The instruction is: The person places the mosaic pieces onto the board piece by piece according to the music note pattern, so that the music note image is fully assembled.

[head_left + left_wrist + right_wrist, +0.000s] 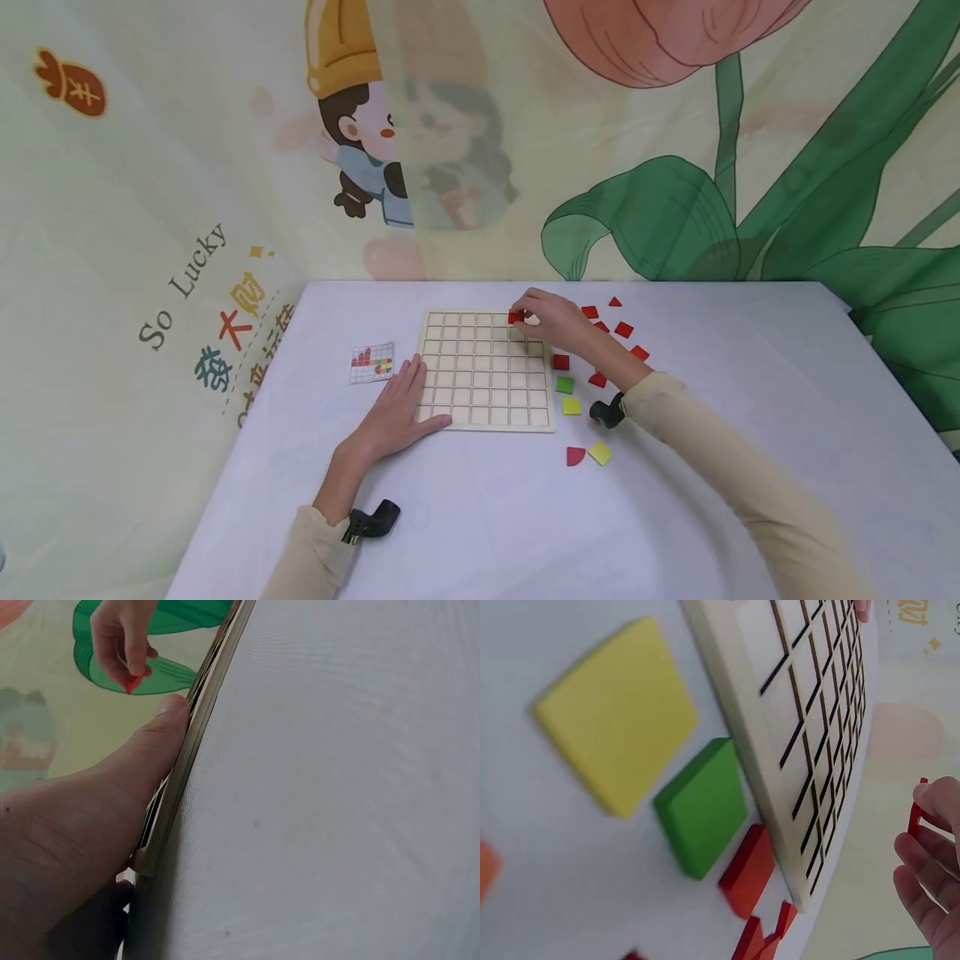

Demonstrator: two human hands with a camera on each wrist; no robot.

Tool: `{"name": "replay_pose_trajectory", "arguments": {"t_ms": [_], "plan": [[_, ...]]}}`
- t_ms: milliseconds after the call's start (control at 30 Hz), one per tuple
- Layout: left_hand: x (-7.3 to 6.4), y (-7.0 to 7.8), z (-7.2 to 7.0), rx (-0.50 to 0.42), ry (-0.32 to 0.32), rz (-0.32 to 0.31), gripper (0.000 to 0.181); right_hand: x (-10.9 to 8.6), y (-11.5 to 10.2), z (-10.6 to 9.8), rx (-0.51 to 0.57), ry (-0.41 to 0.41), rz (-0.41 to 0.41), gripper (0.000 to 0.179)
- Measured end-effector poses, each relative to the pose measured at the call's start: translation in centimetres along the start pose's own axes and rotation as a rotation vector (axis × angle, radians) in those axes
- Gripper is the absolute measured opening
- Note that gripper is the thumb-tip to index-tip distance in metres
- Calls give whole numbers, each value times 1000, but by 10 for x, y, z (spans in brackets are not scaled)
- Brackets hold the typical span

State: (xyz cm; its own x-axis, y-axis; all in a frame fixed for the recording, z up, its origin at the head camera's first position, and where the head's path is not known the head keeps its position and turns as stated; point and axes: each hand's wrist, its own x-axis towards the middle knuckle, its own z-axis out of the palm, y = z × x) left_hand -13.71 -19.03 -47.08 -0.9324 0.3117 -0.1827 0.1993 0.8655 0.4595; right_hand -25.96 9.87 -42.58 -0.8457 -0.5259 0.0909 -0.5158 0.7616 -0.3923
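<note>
A square wooden grid board (482,377) lies flat on the table. My left hand (392,414) rests at its front left corner in the head view, fingers straight along the left side and thumb at the front edge. In the left wrist view the thumb (150,742) presses against the board's rim. My right hand (553,320) pinches a small red tile (516,317) between thumb and fingertips, over the board's far right corner. The right wrist view has this red tile (915,814) seen thin, edge on, held up beyond the board.
Right of the board are a green tile (565,385), a yellow tile (572,406) and several red pieces, including a red square (561,362). Nearer the front lie a red quarter-circle (575,456) and another yellow tile (599,452). A printed pattern card (371,362) lies left of the board.
</note>
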Motion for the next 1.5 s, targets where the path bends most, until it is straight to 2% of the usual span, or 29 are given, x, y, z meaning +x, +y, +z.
{"name": "replay_pose_trajectory", "arguments": {"t_ms": [300,633,800,1033,1233,1400,1500], "plan": [[0,2,0,24,9,3,103,28,-4,6,7,-65,19,27],[1,0,1,25,10,2,103,54,1,31,28,-144,48,27],[0,0,1,17,2,3,103,61,-3,42,-36,-184,28,28],[0,-2,2,32,10,7,103,64,-8,44,-75,-169,-4,27],[2,-2,3,34,10,12,103,62,-9,40,-93,-223,-17,32],[2,-3,2,30,12,11,103,49,-10,31,-146,-301,-87,49],[2,-3,1,19,9,13,103,34,-12,25,-137,-309,-128,56]]}}
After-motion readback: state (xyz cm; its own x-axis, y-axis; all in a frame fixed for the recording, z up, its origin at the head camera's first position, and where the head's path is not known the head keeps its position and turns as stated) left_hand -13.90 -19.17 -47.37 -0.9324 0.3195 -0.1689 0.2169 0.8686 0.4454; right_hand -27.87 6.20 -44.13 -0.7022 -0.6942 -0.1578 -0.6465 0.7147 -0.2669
